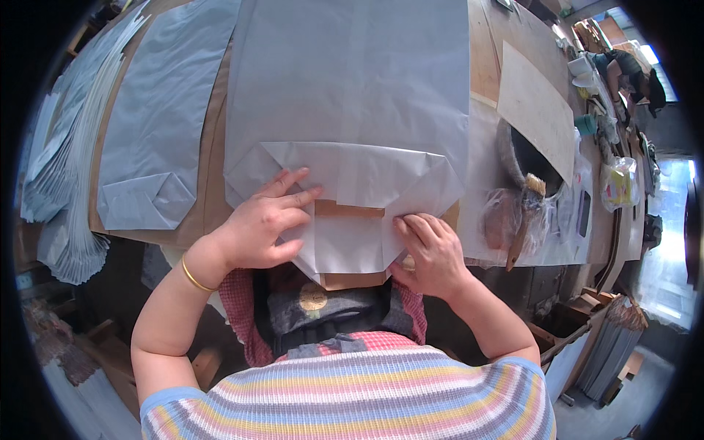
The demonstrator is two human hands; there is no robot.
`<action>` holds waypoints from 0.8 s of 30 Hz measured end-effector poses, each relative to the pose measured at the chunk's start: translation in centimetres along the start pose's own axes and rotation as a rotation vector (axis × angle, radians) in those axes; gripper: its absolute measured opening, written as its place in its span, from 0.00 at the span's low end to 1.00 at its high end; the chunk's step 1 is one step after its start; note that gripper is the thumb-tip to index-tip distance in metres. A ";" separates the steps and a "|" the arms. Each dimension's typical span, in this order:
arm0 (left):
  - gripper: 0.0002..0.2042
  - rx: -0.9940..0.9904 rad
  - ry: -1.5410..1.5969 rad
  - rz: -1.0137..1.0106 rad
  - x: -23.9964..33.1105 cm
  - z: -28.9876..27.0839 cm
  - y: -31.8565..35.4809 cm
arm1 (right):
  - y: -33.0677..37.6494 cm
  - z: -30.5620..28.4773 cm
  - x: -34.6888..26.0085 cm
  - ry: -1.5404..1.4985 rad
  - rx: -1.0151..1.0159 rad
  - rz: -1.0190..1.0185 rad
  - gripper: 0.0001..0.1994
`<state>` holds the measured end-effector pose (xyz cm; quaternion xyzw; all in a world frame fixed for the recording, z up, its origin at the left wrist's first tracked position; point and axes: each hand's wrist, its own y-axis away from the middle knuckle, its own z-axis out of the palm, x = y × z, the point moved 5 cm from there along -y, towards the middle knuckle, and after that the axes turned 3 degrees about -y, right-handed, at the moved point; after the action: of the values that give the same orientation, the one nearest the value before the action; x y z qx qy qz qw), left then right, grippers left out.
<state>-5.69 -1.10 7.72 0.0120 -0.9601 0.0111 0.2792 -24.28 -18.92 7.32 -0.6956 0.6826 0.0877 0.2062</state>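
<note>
On the bench, far left: a fanned stack of grey paper sheets [70,147] lay overlapping along the wooden worktable [213,198], not yet folded as far as I could see.
Beside it: one finished-looking grey paper bag [158,125] lay flat, its bottom already folded into a diamond at the near end.
Left hand: my left hand [260,224] lay flat and open on the left flap of the bag in work, fingers spread and pressing down, gripping nothing.
Bag in work: the large grey paper bag [352,110] lay in front of me across the table edge, its bottom end nearest my body, side corners folded in and the lower flap [345,246] turned up over a brown card insert [350,210].
Right hand: my right hand [433,253] pressed the right crease with flat, unclenched fingers, holding nothing.
Progress: I judged the bottom fold was mostly shaped; the flaps looked creased but not yet closed and stuck.
Right of me: a glue brush [524,216] rested against a dark bowl [532,158] beside crumpled clear plastic.
Far right: another person worked at the bench end.
</note>
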 end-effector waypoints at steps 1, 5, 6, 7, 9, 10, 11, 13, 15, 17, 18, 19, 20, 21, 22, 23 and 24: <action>0.15 -0.001 -0.035 -0.014 0.3 -0.3 0.0 | -0.2 0.0 0.0 -0.004 0.018 -0.023 0.25; 0.09 0.119 -0.224 -0.043 1.5 -0.2 0.8 | 1.6 0.5 2.7 0.040 0.210 -0.036 0.14; 0.08 0.166 -0.252 -0.053 1.1 0.0 0.8 | 1.2 0.2 2.8 -0.042 0.268 0.010 0.09; 0.08 0.212 -0.280 -0.061 0.7 -0.1 0.9 | 0.6 -0.2 3.0 -0.107 0.263 0.049 0.09; 0.09 0.305 -0.119 -0.100 0.0 -0.7 0.5 | -0.8 -1.4 3.8 -0.234 0.246 0.132 0.09; 0.09 0.324 -0.002 -0.139 -0.7 -1.1 0.0 | -1.9 -2.1 3.9 -0.249 0.229 0.082 0.08; 0.09 0.342 0.115 -0.177 -1.4 -1.5 -0.5 | -2.8 -2.5 4.3 -0.305 0.248 0.083 0.08; 0.09 0.411 0.270 -0.244 -2.0 -2.1 -1.6 | -4.6 -2.5 4.8 -0.424 0.282 0.078 0.08; 0.09 0.429 0.362 -0.342 -3.2 -1.5 -2.0 | -5.2 -1.2 5.8 -0.568 0.229 0.180 0.07; 0.10 0.585 0.262 -0.382 -3.4 -0.1 -1.8 | -5.4 0.3 6.5 -0.567 0.205 0.289 0.07; 0.10 0.642 0.168 -0.375 -3.2 0.5 -1.9 | -5.4 0.7 6.3 -0.486 0.264 0.238 0.07; 0.11 0.697 0.074 -0.366 -3.0 1.1 -1.8 | -5.3 1.1 6.1 -0.425 0.284 0.223 0.07; 0.11 0.696 0.004 -0.360 -3.3 1.7 -1.5 | -5.3 1.4 5.9 -0.365 0.304 0.208 0.07; 0.11 0.697 -0.058 -0.409 -3.3 1.9 -1.7 | -5.3 1.4 5.8 -0.296 0.325 0.188 0.07; 0.12 0.697 -0.121 -0.457 -3.1 2.0 -1.9 | -5.3 1.4 5.8 -0.279 0.343 0.215 0.09; 0.13 0.695 -0.183 -0.505 -3.0 2.0 -2.0 | -5.2 1.4 5.7 -0.261 0.360 0.243 0.10; 0.14 0.653 -0.217 -0.562 -3.3 1.8 -2.2 | -5.4 1.3 5.6 -0.245 0.381 0.268 0.12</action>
<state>-3.84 -3.29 4.43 0.3612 -0.8894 0.2361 0.1507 -18.46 -23.59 4.85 -0.5318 0.7429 0.0677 0.4009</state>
